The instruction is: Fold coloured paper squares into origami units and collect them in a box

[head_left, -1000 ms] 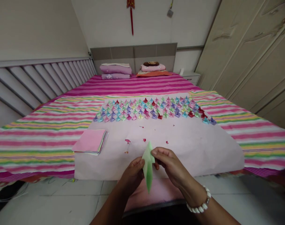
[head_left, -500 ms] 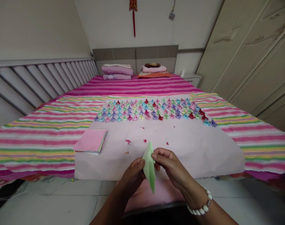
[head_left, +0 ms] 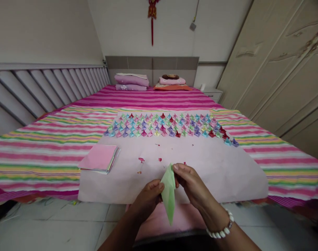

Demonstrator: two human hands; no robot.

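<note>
A folded piece of light green origami paper (head_left: 168, 191) is held upright between both hands, above the near edge of the white sheet. My left hand (head_left: 149, 197) pinches its left edge with thumb and fingers. At the upper right edge, near the top point, my right hand (head_left: 191, 183) grips it with thumb and fingertips; a white beaded bracelet (head_left: 221, 230) circles that wrist. Farther back lie rows of small folded paper pieces (head_left: 150, 127) in many colours. To the left is a stack of square paper (head_left: 98, 157), pink on top.
The white sheet (head_left: 213, 167) covers part of a bed with a striped bedspread (head_left: 49, 153). Small red scraps (head_left: 141, 160) lie on the sheet. Folded bedding (head_left: 131, 82) sits by the headboard (head_left: 138, 63). A railing (head_left: 62, 87) runs along the left, and a wardrobe (head_left: 284, 69) stands at right.
My right hand's fingertips have moved up along the green paper to near its top point. The paper has turned to show more of its face and sits slightly lower. The view has shifted slightly.
</note>
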